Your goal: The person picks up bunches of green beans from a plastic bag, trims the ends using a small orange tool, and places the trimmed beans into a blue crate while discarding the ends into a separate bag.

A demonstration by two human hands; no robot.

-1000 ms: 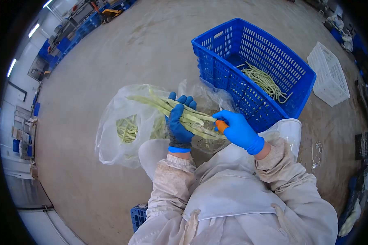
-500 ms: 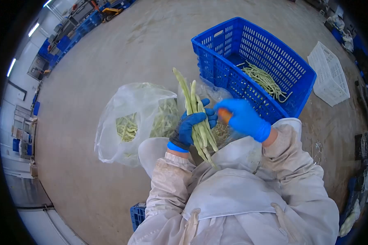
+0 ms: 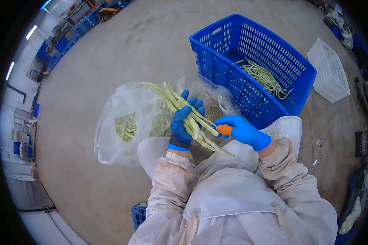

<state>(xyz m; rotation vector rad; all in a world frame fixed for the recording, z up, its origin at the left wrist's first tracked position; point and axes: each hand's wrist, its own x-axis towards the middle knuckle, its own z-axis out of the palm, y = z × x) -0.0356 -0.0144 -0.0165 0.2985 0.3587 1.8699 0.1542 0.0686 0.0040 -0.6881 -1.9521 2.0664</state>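
My left hand (image 3: pixel 183 122), in a dark blue glove, is wrapped round a bunch of long pale green beans (image 3: pixel 195 121). The beans slant from upper left to lower right across the palm, their ends sticking out both sides. At their lower right ends is my right hand (image 3: pixel 243 131), in a bright blue glove, its forefinger and thumb closed near a bean tip. An orange piece (image 3: pixel 224 130) shows at the right thumb; I cannot tell whether it is a thumb cover or a tool handle. Left of my left hand, a clear plastic bag (image 3: pixel 110 118) holds more beans.
A blue slatted crate (image 3: pixel 249 100) ahead on the right has beans (image 3: pixel 263 77) lying in it. Beyond it stands a white crate (image 3: pixel 329 71). Crumpled clear plastic (image 3: pixel 227 96) lies between my hands and the blue crate. People in white (image 3: pixel 343 28) are far off at upper right.
The bean bunch has tipped from near upright to a slant, its lower ends swinging right. My right hand has come down and left to the bean ends.
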